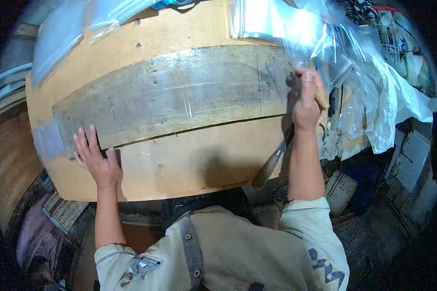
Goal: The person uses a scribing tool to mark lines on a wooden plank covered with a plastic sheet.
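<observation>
A long grey, scratched sheet (179,97) lies across a tan wooden board (179,160). My left hand (96,157) rests flat, fingers spread, on the sheet's lower left corner and the board. My right hand (306,99) is closed around a tool with a wooden handle (321,97) at the sheet's right end; the tool's tip is hidden under the hand.
Clear plastic bags (296,29) are piled at the back right, with more plastic sheets (68,29) at the back left. White cloth or plastic (393,106) hangs at the right. A dark metal tool (269,165) leans at the board's right edge. Clutter lies below.
</observation>
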